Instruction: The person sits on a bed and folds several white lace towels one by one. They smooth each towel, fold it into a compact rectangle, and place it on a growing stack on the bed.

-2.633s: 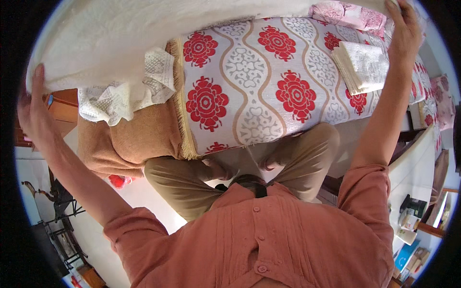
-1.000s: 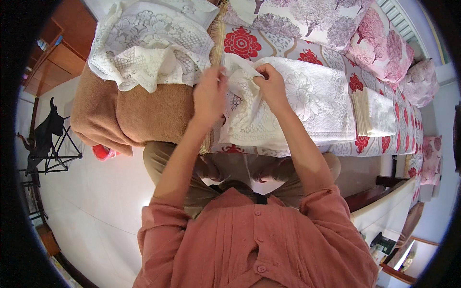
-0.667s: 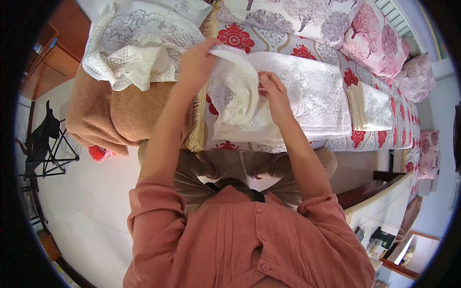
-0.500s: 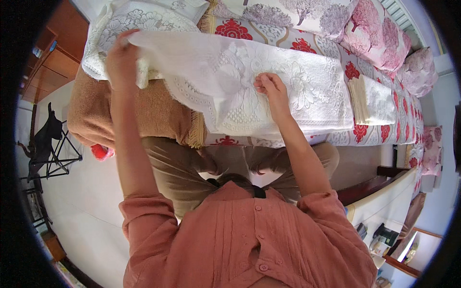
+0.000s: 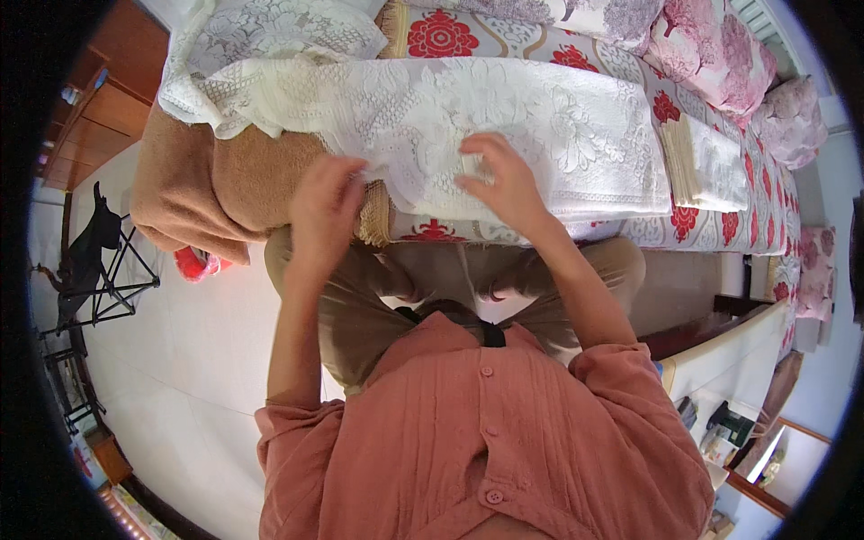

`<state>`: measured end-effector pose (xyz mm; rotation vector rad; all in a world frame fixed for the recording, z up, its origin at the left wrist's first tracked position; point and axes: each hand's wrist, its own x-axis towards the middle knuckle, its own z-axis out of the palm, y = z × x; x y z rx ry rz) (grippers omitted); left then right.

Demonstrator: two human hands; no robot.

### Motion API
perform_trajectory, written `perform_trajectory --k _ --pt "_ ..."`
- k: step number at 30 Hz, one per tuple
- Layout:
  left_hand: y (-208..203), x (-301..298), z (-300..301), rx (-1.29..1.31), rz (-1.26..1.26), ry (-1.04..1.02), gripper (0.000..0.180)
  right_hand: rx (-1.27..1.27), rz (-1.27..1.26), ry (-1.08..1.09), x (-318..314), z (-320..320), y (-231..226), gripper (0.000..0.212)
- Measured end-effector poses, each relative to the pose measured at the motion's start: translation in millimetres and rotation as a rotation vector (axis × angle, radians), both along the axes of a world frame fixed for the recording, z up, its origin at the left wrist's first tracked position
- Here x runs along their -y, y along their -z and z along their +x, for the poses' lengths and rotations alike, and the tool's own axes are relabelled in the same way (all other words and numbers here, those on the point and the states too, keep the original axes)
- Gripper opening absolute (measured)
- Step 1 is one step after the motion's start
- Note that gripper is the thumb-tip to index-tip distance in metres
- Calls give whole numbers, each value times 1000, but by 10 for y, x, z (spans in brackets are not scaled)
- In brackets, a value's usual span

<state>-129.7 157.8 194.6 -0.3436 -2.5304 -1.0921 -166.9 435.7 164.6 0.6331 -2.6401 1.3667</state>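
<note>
A folded white lace cloth [image 5: 585,135] lies lengthwise along the near side of the patterned bed or sofa cover. My right hand [image 5: 506,180] hovers over its near half, thumb and fingers curved apart with nothing between them. By the cloth's left near edge, next to a tan fringe, is my left hand [image 5: 326,211]. Its fingers are smeared by motion, so whether they pinch the lace edge cannot be made out. The cloth's left end is loosely bunched over a brown blanket [image 5: 243,175] and meets another white lace piece [image 5: 270,31] behind it.
A folded white cloth with beige fringe [image 5: 681,162] lies to the right. Pink and grey tree-print cushions [image 5: 711,49] line the far side. The cover [image 5: 441,34] bears red motifs. A black folding stool [image 5: 99,261] stands on the floor at left; a pale table [image 5: 724,360] stands at right.
My left hand has let the far left end of the lace cloth down and come nearer and to the right. My right hand has opened and moved slightly left. The cloth now lies flatter.
</note>
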Motion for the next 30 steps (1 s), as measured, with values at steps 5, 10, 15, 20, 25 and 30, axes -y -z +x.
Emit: perform_trajectory --k 5,10,15,20,25,30 --pt "253 -345 212 49 -218 183 27 -186 302 -105 -55 489 4 39" --pt "371 -519 326 191 -238 53 27 27 248 -10 -260 533 60 29" --pt "495 -629 349 652 428 65 25 -358 458 -89 -214 493 -33 23" --pt "666 -662 371 628 803 180 29 43 124 38 -338 371 24 13" --pt "594 -521 376 601 271 382 32 204 15 53 -428 253 -153 12" --pt "406 -627 392 765 486 383 36 -171 264 -67 -207 401 -135 23"
